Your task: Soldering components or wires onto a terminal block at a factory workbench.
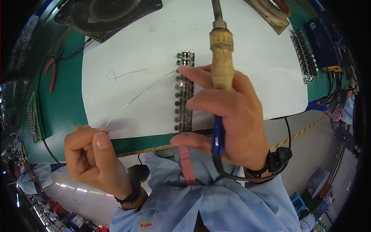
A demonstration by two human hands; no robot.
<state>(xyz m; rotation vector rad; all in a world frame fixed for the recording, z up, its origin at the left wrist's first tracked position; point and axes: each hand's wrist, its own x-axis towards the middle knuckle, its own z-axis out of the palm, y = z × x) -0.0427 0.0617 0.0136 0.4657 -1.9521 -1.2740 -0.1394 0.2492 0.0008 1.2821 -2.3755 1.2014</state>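
Connector strip (184, 103), metal, one row – lying lengthwise near to far on the white sheet (251, 62) over the green tabletop (69, 96). Solder wire (135, 98), thin, silvery – running from the left hand (94, 160) to the strip's left edge. Left fingers: thumb and forefinger pinched together on the wire. Right hand (243, 120): fingers clamped around a wooden-handled soldering iron (222, 58), shaft pointing far; one fingertip at the wire's far end, thumb stretched left. Red-handled pliers (52, 73): far left. Black fan (108, 15): far left. Further strips (304, 57): far right.
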